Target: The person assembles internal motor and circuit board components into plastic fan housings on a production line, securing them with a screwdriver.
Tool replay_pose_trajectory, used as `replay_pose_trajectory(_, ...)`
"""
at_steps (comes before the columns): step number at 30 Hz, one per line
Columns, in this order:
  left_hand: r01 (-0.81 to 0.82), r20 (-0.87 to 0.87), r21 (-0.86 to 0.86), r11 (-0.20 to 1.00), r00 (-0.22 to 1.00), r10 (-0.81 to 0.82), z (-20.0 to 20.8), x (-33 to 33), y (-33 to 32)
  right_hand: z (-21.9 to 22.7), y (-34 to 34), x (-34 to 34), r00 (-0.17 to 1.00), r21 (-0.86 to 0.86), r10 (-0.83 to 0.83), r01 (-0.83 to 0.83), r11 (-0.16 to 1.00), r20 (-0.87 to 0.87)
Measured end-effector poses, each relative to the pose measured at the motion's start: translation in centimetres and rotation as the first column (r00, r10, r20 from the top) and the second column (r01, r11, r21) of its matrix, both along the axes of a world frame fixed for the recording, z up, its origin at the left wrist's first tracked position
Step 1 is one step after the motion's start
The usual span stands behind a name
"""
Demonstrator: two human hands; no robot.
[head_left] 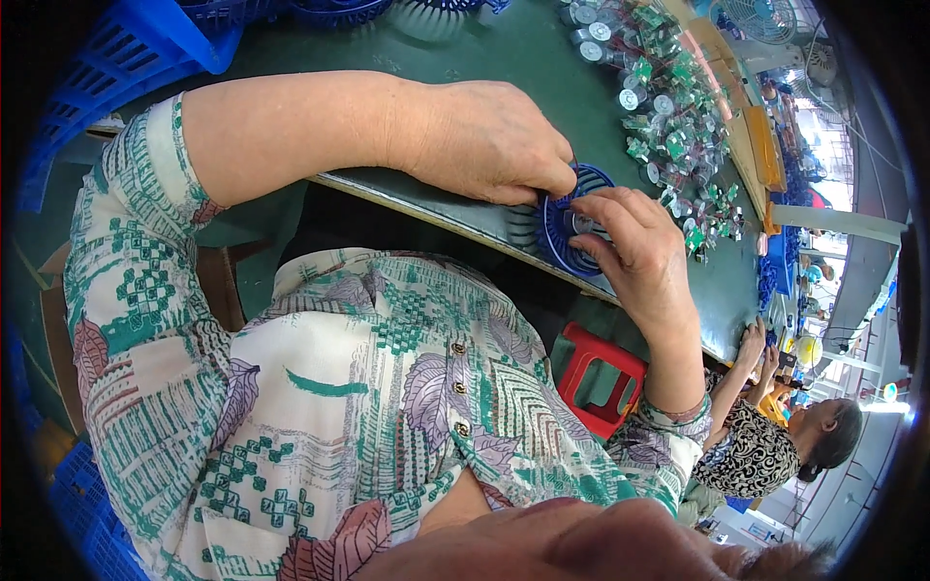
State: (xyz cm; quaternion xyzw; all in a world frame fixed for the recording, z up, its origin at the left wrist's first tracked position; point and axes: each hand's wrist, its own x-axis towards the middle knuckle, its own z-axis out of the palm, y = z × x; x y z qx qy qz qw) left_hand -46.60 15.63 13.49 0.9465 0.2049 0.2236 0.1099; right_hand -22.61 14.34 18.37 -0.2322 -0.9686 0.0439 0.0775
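At the table's near edge stands a round blue ribbed plastic fan cage (558, 235), its open side toward me. My left hand (489, 140) reaches in from the left, fingers bent and closed on the cage's rim; its fingertips are partly hidden. Over the cage's right side is my right hand (635, 242), thumb and fingers curled together into the opening. Between them shows a small silvery motor (582, 224), mostly covered by the fingers. Beyond the hands lies a heap of small silver motors with green circuit boards (668, 126) and dark wires.
The green table (446, 48) carries more blue ribbed cages (339, 10) at the far edge. A blue crate (126, 73) stands at the left. Below the table edge is a red stool (599, 378). Farther right, another person (765, 450) works at the table.
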Motion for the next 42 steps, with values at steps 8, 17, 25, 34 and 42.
replay_pose_trajectory(8, -0.017, -0.01, 0.024, 1.0, 1.0, 0.018, -0.3, 0.1, 0.0, -0.4, -1.2, -0.6, 0.99, 0.156, -0.132, 0.124, 0.98, 0.047)
replay_pose_trajectory(17, -0.029, -0.037, 0.071, 0.997, 0.999, 0.031, -0.5, 0.2, -0.4, -0.4, -1.3, -0.8, 0.989, 0.115, -0.132, 0.124, 0.986, 0.065)
replay_pose_trajectory(25, -0.009, -0.02, 0.076, 0.997, 1.0, 0.011, -0.4, 0.3, -0.7, 0.1, -1.4, -0.5, 0.993, 0.144, -0.091, 0.08, 0.986, 0.069)
replay_pose_trajectory(34, -0.024, -0.017, 0.05, 0.998, 1.0, 0.025, -0.3, 0.3, -0.5, -0.2, -1.6, -0.8, 0.977, 0.075, -0.194, 0.188, 0.979, 0.083)
replay_pose_trajectory(42, 0.016, -0.01, 0.033, 0.999, 1.0, -0.016, -0.1, -0.2, -0.1, -1.6, -2.8, 1.3, 0.966, -0.024, -0.138, 0.136, 0.99, -0.218)
